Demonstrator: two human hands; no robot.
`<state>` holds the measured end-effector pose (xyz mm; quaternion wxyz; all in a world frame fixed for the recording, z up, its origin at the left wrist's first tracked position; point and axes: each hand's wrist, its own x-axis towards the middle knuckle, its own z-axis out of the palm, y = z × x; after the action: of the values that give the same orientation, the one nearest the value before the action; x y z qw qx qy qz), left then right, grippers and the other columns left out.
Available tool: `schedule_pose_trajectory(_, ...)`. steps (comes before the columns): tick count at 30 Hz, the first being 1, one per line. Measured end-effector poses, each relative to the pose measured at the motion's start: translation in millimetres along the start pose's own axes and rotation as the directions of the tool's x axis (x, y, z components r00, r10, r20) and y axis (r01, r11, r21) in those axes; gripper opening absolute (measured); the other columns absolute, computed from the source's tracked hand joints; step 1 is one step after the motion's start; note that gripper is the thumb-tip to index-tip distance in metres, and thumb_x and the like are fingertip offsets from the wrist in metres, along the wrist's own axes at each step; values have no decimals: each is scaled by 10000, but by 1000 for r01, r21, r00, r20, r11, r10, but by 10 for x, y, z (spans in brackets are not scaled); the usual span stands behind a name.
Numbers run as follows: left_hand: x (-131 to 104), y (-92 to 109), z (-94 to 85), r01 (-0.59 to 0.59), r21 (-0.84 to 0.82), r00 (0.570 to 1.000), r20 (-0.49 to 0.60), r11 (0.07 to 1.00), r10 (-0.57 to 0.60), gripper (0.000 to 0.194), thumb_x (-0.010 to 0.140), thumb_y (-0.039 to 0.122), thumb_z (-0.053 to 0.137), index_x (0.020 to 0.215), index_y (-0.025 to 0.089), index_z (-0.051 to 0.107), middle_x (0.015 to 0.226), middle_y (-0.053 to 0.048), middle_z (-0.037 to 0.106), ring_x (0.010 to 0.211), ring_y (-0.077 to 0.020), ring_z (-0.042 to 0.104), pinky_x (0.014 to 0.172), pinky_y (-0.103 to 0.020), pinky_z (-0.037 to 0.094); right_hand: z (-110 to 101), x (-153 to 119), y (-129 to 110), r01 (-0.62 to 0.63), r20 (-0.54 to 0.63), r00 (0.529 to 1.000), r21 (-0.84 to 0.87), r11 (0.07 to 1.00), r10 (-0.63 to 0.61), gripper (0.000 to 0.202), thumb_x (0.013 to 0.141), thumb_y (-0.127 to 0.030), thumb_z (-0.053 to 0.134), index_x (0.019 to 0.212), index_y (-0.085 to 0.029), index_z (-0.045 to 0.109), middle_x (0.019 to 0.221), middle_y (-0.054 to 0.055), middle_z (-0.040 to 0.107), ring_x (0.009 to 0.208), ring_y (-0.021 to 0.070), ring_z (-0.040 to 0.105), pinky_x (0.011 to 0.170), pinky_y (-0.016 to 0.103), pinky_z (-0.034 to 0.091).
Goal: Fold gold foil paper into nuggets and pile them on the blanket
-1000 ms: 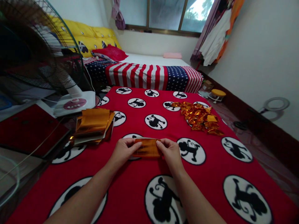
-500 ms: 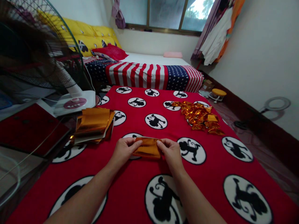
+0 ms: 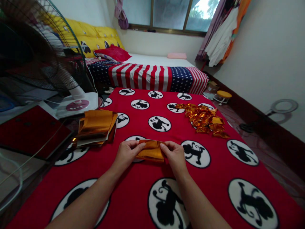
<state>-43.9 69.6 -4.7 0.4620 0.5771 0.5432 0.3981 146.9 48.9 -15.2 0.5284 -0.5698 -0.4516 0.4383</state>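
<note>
A folded sheet of gold foil paper [image 3: 152, 152] is stretched between my hands, just over the red cloth with monkey prints [image 3: 128, 197]. My left hand [image 3: 127, 153] pinches its left end, thumb on top. At the right end, my right hand [image 3: 173, 154] grips the top corner between thumb and fingers. To the left lies a stack of flat gold foil sheets [image 3: 96, 125]. Several folded gold foil pieces [image 3: 205, 119] are heaped on the cloth at the far right.
On the left a fan [image 3: 76, 98] stands beside the cloth, near a dark red box-like panel [image 3: 33, 130]. A bed [image 3: 147, 76] is beyond the far edge. A yellow-topped stool [image 3: 224, 94] and a ring-shaped stand [image 3: 284, 106] are by the right wall.
Both hands keep their hold on the gold foil paper, and its surface creases slightly differently. The whole view has shifted a touch; nothing else has visibly moved.
</note>
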Motion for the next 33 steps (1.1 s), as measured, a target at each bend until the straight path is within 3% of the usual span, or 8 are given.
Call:
schedule_pose_trajectory(12, 3, -11, -5, -48, 110, 998, -22, 993, 51, 360, 755, 450, 641, 656, 112, 715, 553, 12, 566, 539, -102, 495, 476, -176, 336, 18, -34, -43, 26, -37, 999, -31, 999, -27, 258, 738, -400, 679, 703, -145, 700, 628, 30, 648, 569, 139, 565, 508, 215, 427)
schedule_pose_trajectory(22, 17, -40, 9, -111, -83, 992, -70, 990, 105, 256, 725, 358, 701, 850, 140, 750, 828, -60, 747, 745, -173, 670, 673, -226, 509, -27, -29, -14, 19, 49, 999, 2, 1000, -19, 234, 740, -379, 686, 689, -152, 661, 619, 5, 606, 568, 123, 529, 503, 205, 399)
schedule_pose_trajectory(28, 15, -26, -31, -69, -27, 993, -102, 997, 66, 279, 741, 384, 684, 835, 136, 770, 824, -71, 765, 766, -197, 693, 714, -252, 523, -26, -32, -18, 26, 35, 999, -21, 999, -25, 233, 747, -374, 673, 683, -150, 665, 605, 3, 596, 549, 117, 511, 487, 200, 373)
schedule_pose_trajectory(33, 5, -33, -17, -96, 70, 988, -114, 993, 103, 284, 777, 396, 653, 845, 145, 767, 829, -62, 768, 760, -197, 698, 699, -253, 521, -18, -23, -1, 50, 15, 999, -106, 993, -48, 243, 764, -382, 645, 686, -153, 671, 602, 5, 607, 550, 123, 518, 500, 205, 371)
